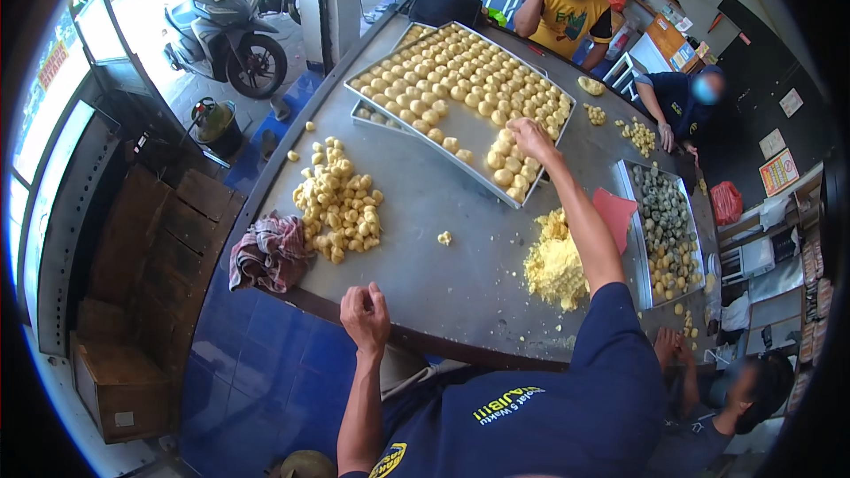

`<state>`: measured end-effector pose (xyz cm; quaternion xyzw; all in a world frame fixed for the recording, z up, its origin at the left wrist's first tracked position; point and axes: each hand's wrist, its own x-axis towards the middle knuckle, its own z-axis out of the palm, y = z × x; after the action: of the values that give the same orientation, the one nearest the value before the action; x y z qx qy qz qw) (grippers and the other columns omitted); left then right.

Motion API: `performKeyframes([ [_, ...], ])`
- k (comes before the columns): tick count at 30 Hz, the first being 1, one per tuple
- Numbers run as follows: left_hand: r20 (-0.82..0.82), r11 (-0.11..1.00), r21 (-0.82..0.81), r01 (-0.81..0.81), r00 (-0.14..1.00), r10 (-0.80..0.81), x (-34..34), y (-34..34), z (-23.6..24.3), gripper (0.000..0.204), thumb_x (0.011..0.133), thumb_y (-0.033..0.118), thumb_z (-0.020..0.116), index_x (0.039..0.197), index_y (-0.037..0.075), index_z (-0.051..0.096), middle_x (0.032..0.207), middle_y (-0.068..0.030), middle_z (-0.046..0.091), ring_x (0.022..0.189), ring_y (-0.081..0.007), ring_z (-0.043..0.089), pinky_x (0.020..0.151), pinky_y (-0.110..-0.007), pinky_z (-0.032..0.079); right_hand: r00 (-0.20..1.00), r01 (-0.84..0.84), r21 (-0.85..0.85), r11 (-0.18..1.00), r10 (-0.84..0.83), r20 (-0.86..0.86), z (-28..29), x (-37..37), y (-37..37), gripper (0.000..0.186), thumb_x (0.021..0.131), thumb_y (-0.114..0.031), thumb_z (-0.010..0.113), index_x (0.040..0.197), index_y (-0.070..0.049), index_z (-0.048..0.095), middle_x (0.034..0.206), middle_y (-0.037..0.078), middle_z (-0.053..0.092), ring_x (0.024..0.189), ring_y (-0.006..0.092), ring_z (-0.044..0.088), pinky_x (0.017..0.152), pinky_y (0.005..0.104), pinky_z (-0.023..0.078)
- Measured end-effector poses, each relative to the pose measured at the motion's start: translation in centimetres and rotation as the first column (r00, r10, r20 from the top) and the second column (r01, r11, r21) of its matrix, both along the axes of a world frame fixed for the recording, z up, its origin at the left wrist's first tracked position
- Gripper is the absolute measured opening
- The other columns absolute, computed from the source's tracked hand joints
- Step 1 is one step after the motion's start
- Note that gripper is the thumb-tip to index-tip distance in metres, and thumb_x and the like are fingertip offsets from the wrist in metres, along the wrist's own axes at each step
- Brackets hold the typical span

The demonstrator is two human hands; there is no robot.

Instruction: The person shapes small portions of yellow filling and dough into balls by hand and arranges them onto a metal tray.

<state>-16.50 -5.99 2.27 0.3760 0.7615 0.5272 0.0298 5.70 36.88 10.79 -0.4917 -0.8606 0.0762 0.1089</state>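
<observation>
Starting at the left, a crumpled reddish cloth [270,252] hangs over the edge of the steel table [425,204], and just beside it a loose heap of small yellow dough balls [339,202] lies on the bare metal. The left hand [366,314] rests at the table's near edge, curled into a loose fist; whether it holds a piece inside I cannot tell. Farther right, the right hand [529,137] reaches out over the near corner of the large metal tray [469,137], fingers drawn close together on or just above a dough ball [506,158] in the last rows; actual grip is not clear. The tray is filled with neat rows of rolled balls. These look soft and light, likely to dent or flatten under a firm pinch, and possibly a little tacky, so a gentle fingertip hold around the sides seems best. A pile of yellow crumbly filling [553,261] lies by the right forearm, with a tray of dark balls [666,226] beyond.
</observation>
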Motion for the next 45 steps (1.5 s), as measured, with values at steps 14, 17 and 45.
performKeyframes([
  [14, 0.022, 1.000, -0.008, -0.012, 1.000, 0.012, -0.1, -0.1, 0.1, 0.025, 0.087, 0.011, 0.065, 0.069, 0.003, 0.049, 0.065, -0.0105, 0.048, 0.061, -0.0295, 0.049, 0.058, -0.041, 0.038, 0.979, -0.179, 0.137, 0.974, 0.163, 0.125, -3.4, -3.9, 3.0, 0.050, 0.088, -0.016, 0.059, 0.135, -0.002, 0.050, 0.141, 0.023, 0.047, 0.129, 0.0376, 0.047, 0.111, 0.0439, 0.035],
  [17, 0.034, 1.000, -0.005, -0.012, 0.999, 0.012, 0.1, 0.0, 0.3, 0.026, 0.087, 0.011, 0.065, 0.069, 0.004, 0.049, 0.065, -0.0104, 0.048, 0.061, -0.0292, 0.048, 0.057, -0.041, 0.038, 0.973, -0.161, 0.092, 0.983, 0.142, 0.180, -4.7, -5.1, 5.5, 0.062, 0.096, -0.027, 0.052, 0.148, -0.001, 0.032, 0.153, 0.022, 0.032, 0.140, 0.0389, 0.033, 0.116, 0.0431, 0.028],
  [45, -0.049, 0.996, 0.071, -0.047, 0.998, 0.050, -0.1, -0.1, 0.2, 0.027, 0.084, 0.012, 0.068, 0.065, 0.007, 0.050, 0.061, -0.0074, 0.048, 0.057, -0.0273, 0.049, 0.056, -0.039, 0.038, 0.808, -0.589, -0.132, 0.797, 0.582, -0.095, -4.7, -32.5, -10.3, 0.059, 0.088, -0.039, 0.065, 0.139, -0.014, 0.052, 0.144, 0.022, 0.040, 0.134, 0.0365, 0.041, 0.111, 0.0432, 0.036],
])
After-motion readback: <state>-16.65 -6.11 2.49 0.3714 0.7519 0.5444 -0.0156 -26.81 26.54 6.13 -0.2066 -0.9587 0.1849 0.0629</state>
